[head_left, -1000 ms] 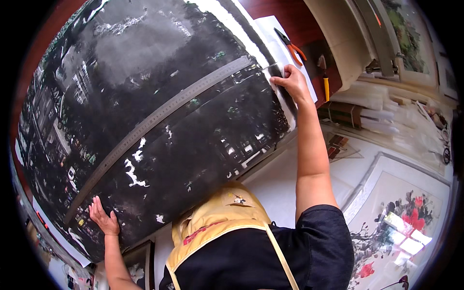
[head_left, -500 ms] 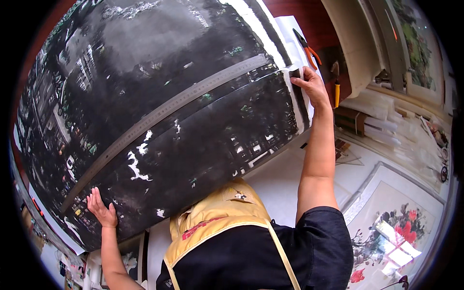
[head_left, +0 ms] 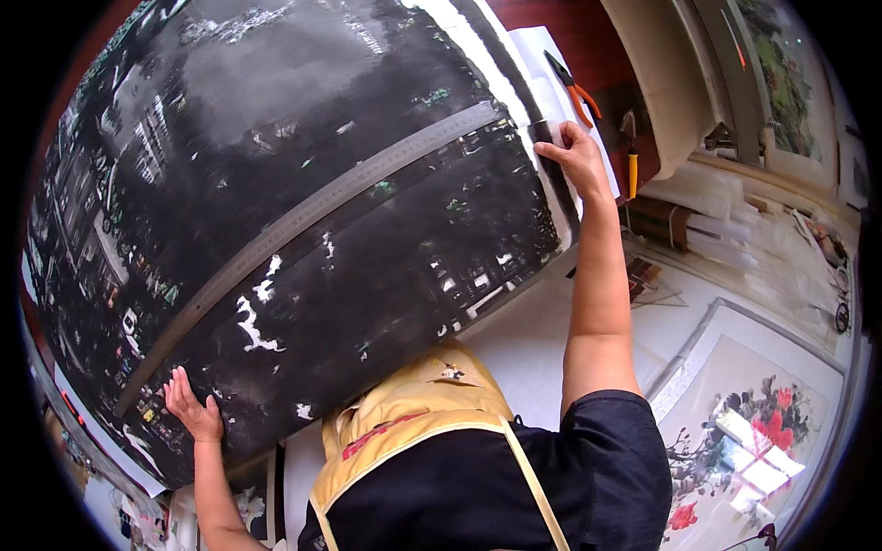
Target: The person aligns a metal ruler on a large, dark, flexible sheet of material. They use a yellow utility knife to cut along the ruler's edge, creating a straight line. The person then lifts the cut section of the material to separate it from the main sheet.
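My left hand (head_left: pixel 197 411) lies open, fingers stretched, on the lower left of a large dark ink painting (head_left: pixel 294 101) with white and green flecks. A long grey metal ruler (head_left: pixel 354 179) lies across the painting just beyond that hand, bent by the lens. At the painting's right edge my right hand (head_left: pixel 579 161) has thumb and fingers closed on a narrow dark-and-white edge strip (head_left: pixel 552 132). Just past it, a white sheet (head_left: pixel 535 50) holds orange-and-black pliers (head_left: pixel 574 92), and a yellow-handled blade tool (head_left: pixel 631 170) lies on the red tabletop.
Cloth (head_left: pixel 666 64) hangs at the table's far right. Rolled papers (head_left: pixel 698 211) and small boards (head_left: pixel 643 275) lie beyond my right arm. A framed flower painting (head_left: pixel 753 427) rests lower right, a landscape picture (head_left: pixel 781 83) upper right, another frame (head_left: pixel 257 505) lower left.
My view has shifted slightly back and forth. My left hand stays flat near the ruler; my right hand stays at the edge strip, its fingers moving only slightly.
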The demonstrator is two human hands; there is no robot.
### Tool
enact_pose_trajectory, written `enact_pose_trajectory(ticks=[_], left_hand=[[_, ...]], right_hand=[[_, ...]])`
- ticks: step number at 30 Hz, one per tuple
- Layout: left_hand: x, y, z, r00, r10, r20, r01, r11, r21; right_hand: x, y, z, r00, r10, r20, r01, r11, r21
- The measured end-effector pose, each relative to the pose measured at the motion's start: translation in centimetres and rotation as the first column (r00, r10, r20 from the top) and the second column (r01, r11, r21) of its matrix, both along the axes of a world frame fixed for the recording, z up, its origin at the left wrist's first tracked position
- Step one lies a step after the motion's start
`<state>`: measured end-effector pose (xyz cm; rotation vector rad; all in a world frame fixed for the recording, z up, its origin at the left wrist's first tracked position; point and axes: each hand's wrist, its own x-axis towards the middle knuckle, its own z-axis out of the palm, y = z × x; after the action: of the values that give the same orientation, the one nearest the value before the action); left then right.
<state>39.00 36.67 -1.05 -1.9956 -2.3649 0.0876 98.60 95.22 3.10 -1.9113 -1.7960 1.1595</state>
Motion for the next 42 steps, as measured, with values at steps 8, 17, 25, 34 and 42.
enact_pose_trajectory(ticks=[8,17,25,34,42], left_hand=[[-0.2,-0.1,0.9,0.995,0.041,0.086,-0.036,0.997,-0.068],[0.0,-0.1,0.8,0.997,0.033,0.064,-0.028,0.996,-0.083],[0.1,-0.1,0.3,0.998,0.024,0.061,-0.021,0.998,-0.058],[0.4,0.3,0.4,0.999,0.017,0.050,-0.014,0.999,-0.052],[0.6,0.1,0.5,0.996,0.045,0.075,-0.043,0.999,-0.032]], right_hand=[[1.5,0.1,-2.4,0.998,-0.067,0.011,0.065,0.990,0.123],[2.4,-0.1,-4.0,0.982,-0.158,0.103,0.126,0.956,0.266],[1.5,-0.7,-3.7,0.984,-0.177,0.025,0.161,0.936,0.314],[0.6,0.1,-1.3,0.933,-0.044,0.358,-0.062,0.958,0.280],[3.6,1.5,-1.5,0.939,0.012,-0.345,-0.046,0.995,-0.091]])
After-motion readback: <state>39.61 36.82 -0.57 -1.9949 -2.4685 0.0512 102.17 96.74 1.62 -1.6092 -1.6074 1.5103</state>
